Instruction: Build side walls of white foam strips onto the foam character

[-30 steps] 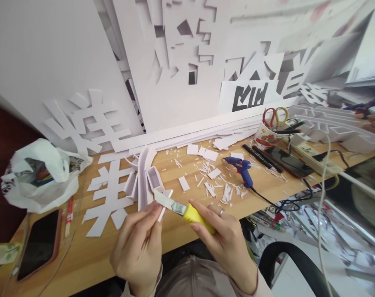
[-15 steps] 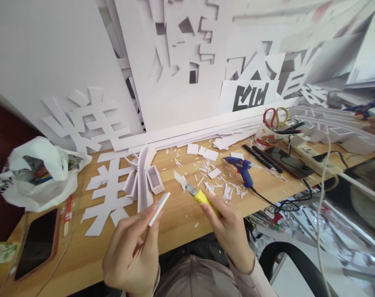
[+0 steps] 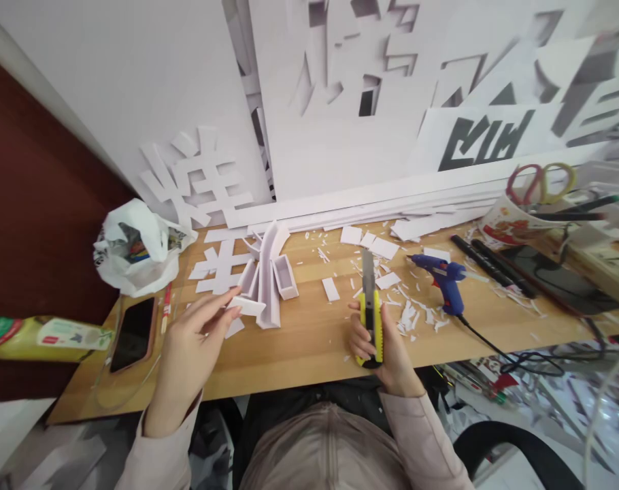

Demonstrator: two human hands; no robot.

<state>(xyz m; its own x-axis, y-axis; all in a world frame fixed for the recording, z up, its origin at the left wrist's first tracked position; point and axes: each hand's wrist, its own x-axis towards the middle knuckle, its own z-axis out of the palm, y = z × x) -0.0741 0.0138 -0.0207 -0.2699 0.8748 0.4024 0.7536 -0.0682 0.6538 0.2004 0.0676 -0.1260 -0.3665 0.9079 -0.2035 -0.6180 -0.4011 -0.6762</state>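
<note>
Between the thumb and fingers of my left hand [image 3: 200,337] is a small white foam strip [image 3: 247,305], just in front of a white built-up letter piece [image 3: 269,279]. My right hand [image 3: 383,344] is wrapped round a yellow utility knife [image 3: 371,320], its blade pointing away from me. On the wooden table [image 3: 309,354] a small white rectangle [image 3: 330,289] lies left of the knife. Flat white character pieces [image 3: 222,269] lie behind my left hand. Right of the knife rests a blue glue gun [image 3: 445,275].
A plastic bag [image 3: 136,252], a phone [image 3: 133,333] and a yellow bottle [image 3: 49,338] are at the left. At the right stand a cup [image 3: 513,221] with scissors, black markers [image 3: 480,262] and another phone [image 3: 549,275]. White boards [image 3: 340,156] lean behind; scraps litter the middle.
The view has shifted left. My right hand has turned the knife from slanting left to nearly straight ahead. A small white rectangle now lies apart on the table. My left hand has tilted its strip flatter.
</note>
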